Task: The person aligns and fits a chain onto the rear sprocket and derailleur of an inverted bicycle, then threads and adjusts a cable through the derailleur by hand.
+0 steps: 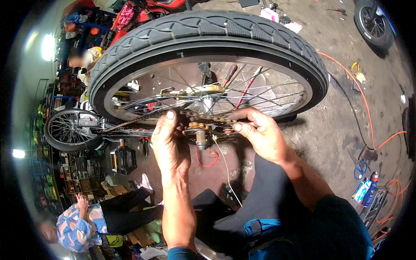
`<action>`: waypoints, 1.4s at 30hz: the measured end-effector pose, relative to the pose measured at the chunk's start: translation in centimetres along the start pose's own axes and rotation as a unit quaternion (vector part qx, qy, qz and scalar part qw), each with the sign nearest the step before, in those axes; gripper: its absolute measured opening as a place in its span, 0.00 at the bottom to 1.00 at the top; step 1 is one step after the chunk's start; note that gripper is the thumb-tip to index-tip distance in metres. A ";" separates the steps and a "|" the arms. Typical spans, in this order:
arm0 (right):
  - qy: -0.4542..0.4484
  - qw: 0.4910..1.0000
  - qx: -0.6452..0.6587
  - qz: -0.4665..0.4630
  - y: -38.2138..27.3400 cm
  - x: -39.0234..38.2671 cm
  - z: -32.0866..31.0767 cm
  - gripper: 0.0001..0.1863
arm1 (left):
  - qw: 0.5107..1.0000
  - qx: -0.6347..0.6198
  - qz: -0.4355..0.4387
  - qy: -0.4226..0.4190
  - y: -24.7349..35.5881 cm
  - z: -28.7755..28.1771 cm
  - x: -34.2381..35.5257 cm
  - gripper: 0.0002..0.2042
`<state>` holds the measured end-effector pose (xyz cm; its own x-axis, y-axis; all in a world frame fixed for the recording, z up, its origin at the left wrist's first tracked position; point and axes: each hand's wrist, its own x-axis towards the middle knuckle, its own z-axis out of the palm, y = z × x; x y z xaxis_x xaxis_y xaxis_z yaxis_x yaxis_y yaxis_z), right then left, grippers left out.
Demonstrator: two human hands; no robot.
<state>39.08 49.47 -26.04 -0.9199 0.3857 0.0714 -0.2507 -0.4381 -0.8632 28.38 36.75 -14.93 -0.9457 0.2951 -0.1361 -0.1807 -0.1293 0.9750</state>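
A bicycle wheel with a black tyre (208,29) and thin spokes fills the upper middle of the view. Below its hub, a dark bicycle chain (203,116) runs over the sprockets. My left hand (170,145) has its fingers closed at the chain's left part, thumb pointing up; the exact grip is partly hidden. On the other side, my right hand (263,134) pinches the chain between thumb and forefinger. Between the hands sits a threaded axle end (200,139) with brownish metal parts. A thin white cable (226,167) hangs down beside it.
A pedal (122,158) juts out left of my left hand. Beyond the spokes lies a screwdriver (231,73). An orange hose (366,99), blue-handled scissors (360,170) and a spray can (371,190) lie right. One person (84,223) is lower left, another (82,65) upper left.
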 end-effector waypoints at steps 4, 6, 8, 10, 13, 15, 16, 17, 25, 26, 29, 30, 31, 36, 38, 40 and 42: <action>0.006 0.983 -0.134 -0.126 -0.1 -0.1 -0.1 0.10 | 0.999 -0.019 0.043 -0.026 0.7 0.1 -0.7 0.09; 0.028 0.956 -0.211 -0.203 0.2 -0.1 0.1 0.10 | 0.999 -0.018 0.042 -0.027 0.8 0.0 -0.6 0.10; 0.042 0.952 -0.225 -0.202 0.4 -0.2 0.5 0.10 | 0.999 -0.028 0.042 -0.009 0.8 0.5 -0.7 0.08; 0.064 0.950 -0.240 -0.188 0.6 0.0 0.8 0.09 | 0.998 -0.029 0.050 -0.009 0.6 0.7 -0.3 0.07; 0.065 0.944 -0.261 -0.191 0.2 0.0 0.8 0.08 | 0.998 -0.026 0.055 0.005 0.3 0.8 0.1 0.05; 0.071 0.944 -0.252 -0.199 0.6 0.1 0.9 0.08 | 0.997 -0.016 0.074 0.013 0.3 1.1 0.0 0.05; 0.073 0.945 -0.250 -0.198 0.8 0.1 1.0 0.08 | 0.997 -0.014 0.075 0.015 0.3 0.8 0.1 0.05; 0.076 0.946 -0.248 -0.197 1.0 0.1 1.0 0.08 | 0.996 0.020 0.088 -0.002 0.1 0.4 0.2 0.07; 0.085 0.930 -0.302 -0.194 2.1 -0.3 -0.3 0.10 | 0.996 0.022 -0.025 0.081 -1.8 -1.0 0.5 0.06; 0.088 0.928 -0.308 -0.192 2.5 -0.5 -0.7 0.12 | 0.997 0.006 -0.047 0.058 -2.2 -1.5 0.7 0.06; 0.043 0.916 -0.353 -0.186 2.1 -0.8 -1.3 0.13 | 0.998 0.006 -0.046 0.042 -2.2 -1.4 0.4 0.05; 0.021 0.921 -0.347 -0.177 2.4 -0.8 -1.7 0.15 | 0.999 0.006 -0.036 0.033 -2.5 -1.6 0.4 0.06; 0.020 0.921 -0.349 -0.173 2.5 -0.7 -1.9 0.15 | 0.999 0.004 -0.040 0.034 -2.5 -1.6 0.3 0.06; -0.043 0.949 -0.304 -0.077 3.2 -0.2 -2.6 0.16 | 0.992 0.121 -0.015 0.040 -2.3 -1.8 0.3 0.12; -0.022 0.930 -0.351 -0.103 3.3 0.3 -2.6 0.15 | 0.985 0.172 -0.024 0.025 -2.2 -1.7 0.8 0.13; 0.003 0.958 -0.284 -0.025 3.8 0.3 -2.0 0.11 | 0.978 0.209 -0.018 0.017 -1.5 -1.3 1.3 0.08; 0.023 0.988 -0.139 0.071 3.5 0.0 -1.3 0.10 | 0.975 0.222 -0.016 -0.011 -1.0 -1.7 1.5 0.10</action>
<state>38.63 48.96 -29.76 -0.9238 0.3749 -0.0775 -0.0218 -0.2537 -0.9670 26.66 35.66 -16.37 -0.9343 0.3135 -0.1695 -0.0713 0.3014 0.9508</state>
